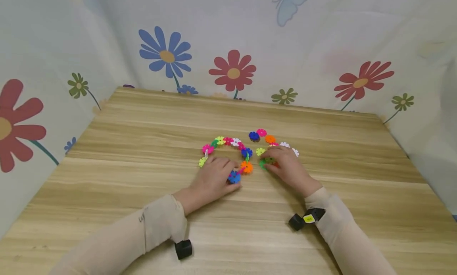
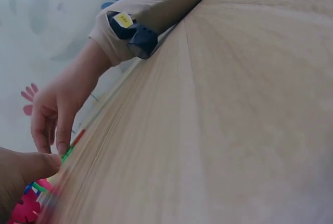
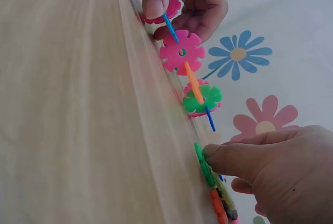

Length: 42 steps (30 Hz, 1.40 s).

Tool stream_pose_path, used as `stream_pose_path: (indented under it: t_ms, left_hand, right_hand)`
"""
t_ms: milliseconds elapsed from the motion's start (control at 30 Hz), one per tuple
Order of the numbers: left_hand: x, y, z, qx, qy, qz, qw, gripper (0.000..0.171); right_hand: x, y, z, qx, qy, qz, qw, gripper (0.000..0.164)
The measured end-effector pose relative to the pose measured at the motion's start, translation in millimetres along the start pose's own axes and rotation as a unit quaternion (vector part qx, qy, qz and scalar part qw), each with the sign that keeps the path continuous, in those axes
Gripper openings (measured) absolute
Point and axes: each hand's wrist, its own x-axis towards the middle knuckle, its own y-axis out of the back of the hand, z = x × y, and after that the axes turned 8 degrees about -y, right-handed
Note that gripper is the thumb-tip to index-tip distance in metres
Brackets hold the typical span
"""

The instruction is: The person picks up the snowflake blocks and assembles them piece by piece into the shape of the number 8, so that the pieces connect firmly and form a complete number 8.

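A chain of coloured snowflake discs [image 1: 246, 168], slotted into one another, curves in an arch on the wooden table. At its near end my left hand [image 1: 214, 177] holds a blue disc [image 1: 234, 177] between thumb and fingers. Linked to that blue disc is a pink disc [image 3: 171, 54], with orange and green ones beyond it in the right wrist view. To the right, over a loose group of discs, my right hand [image 1: 290, 170] pinches a green disc [image 3: 200, 155] by its edge. The palm and fingers of this hand hide part of the group.
Around the right hand lie a dark blue disc [image 1: 254, 135], a pink disc [image 1: 262, 132], an orange disc [image 1: 270, 139] and white discs [image 1: 295, 152]. Behind the wooden table [image 1: 178, 116] hangs a flower-patterned cloth [image 1: 285, 60]. Each sleeve carries a black wrist camera [image 1: 183, 249].
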Motion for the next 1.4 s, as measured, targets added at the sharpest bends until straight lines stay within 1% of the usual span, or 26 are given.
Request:
stream_pose_path:
  t_ms: [100, 167, 233, 333, 400, 467, 567, 667, 800, 900, 1000, 1133, 1267, 1400]
  left_hand:
    - [-0.4, 1.4, -1.0, -0.004, 0.003, -0.003, 1.0, 0.047]
    - [-0.7, 2.3, -0.8, -0.011, 0.007, -0.003, 0.9999, 0.044]
    - [-0.8, 2.2, -0.7, -0.017, 0.009, -0.002, 0.9998, 0.043]
    - [-1.1, 1.3, -0.2, -0.024, 0.01, -0.001, 0.9997, 0.041]
    - [-1.3, 0.5, 0.2, -0.025, 0.011, 0.001, 0.9996, 0.041]
    - [-1.3, -0.2, -0.4, -0.024, 0.013, 0.002, 0.9996, 0.039]
    - [-1.5, -0.7, -0.8, -0.023, 0.017, 0.002, 0.9996, 0.037]
    - [-1.9, -1.2, -0.9, -0.033, 0.02, 0.003, 0.9993, 0.036]
    - [-2.0, -2.0, -0.6, -0.053, 0.029, 0.008, 0.9981, 0.035]
    - [-1.2, -3.1, -0.6, -0.065, 0.037, 0.008, 0.9972, 0.036]
    - [-1.3, -4.8, -0.6, -0.074, 0.043, 0.001, 0.9963, 0.037]
    - [-1.4, -5.1, 0.0, -0.08, 0.047, -0.01, 0.9956, 0.038]
    - [-1.4, -4.1, -0.1, -0.083, 0.042, -0.008, 0.9956, 0.038]
    - [-1.3, -4.2, -1.2, -0.082, 0.033, 0.001, 0.9961, 0.039]
  right_hand:
    - [-1, 3, -3, -0.017, 0.025, 0.001, 1.0, 0.02]
    - [-1, 4, -3, -0.023, 0.028, 0.007, 0.999, 0.021]
    - [-2, 6, -3, -0.019, 0.01, 0.016, 1.0, 0.022]
    - [-4, 9, -1, -0.009, -0.045, 0.027, 0.999, 0.023]
    - [-5, 9, 1, -0.006, -0.08, 0.024, 0.996, 0.023]
    - [-5, 9, 3, -0.007, -0.102, 0.016, 0.995, 0.024]
    - [-4, 9, 4, -0.001, -0.121, 0.005, 0.993, 0.026]
    - [-3, 9, 5, 0.009, -0.141, -0.003, 0.99, 0.027]
    - [-2, 10, 3, 0.029, -0.151, -0.007, 0.988, 0.022]
    - [-3, 12, -1, 0.052, -0.143, -0.005, 0.988, 0.016]
    - [-7, 13, -9, 0.082, -0.131, 0.004, 0.988, 0.013]
    - [-11, 10, -22, 0.115, -0.099, 0.016, 0.988, 0.01]
    - [-14, 4, -35, 0.137, -0.072, -0.001, 0.988, 0.006]
    - [-14, -3, -44, 0.135, -0.04, -0.024, 0.99, 0.006]
